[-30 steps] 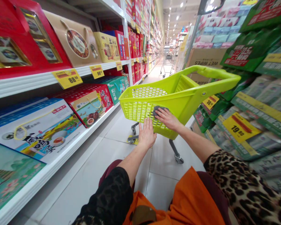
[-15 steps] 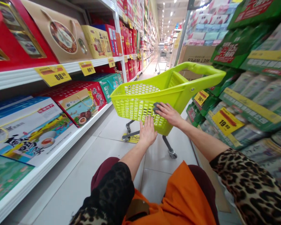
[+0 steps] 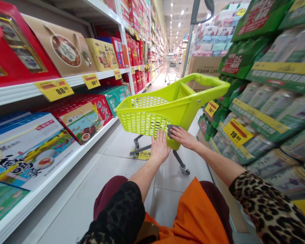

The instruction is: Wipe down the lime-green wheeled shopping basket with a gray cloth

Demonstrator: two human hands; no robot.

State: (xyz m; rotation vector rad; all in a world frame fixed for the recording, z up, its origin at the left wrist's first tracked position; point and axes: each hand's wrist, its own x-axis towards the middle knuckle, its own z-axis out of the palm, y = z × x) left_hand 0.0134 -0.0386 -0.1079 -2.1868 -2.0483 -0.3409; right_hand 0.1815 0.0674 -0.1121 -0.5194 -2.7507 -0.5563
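A lime-green plastic shopping basket on wheels (image 3: 147, 122) stands just ahead of me, with a mesh wall and a long curved handle (image 3: 208, 82). My right hand (image 3: 183, 138) presses a dark grey cloth (image 3: 172, 130) against the basket's outer mesh. My left hand (image 3: 160, 147) lies flat and open beside it, fingers spread and touching the lower mesh. The basket's metal wheeled frame (image 3: 152, 149) sits below both hands, partly hidden by the basket.
Shelves of boxed goods with yellow price tags (image 3: 54, 89) line the left. Stacked green packs (image 3: 264, 108) stand to the right. A tiled aisle floor (image 3: 173, 179) runs ahead, with a wire trolley (image 3: 171, 73) far down it.
The basket and shelves have shifted left in the picture as the view moved. The cloth sits slightly lower on the mesh, still under my right hand.
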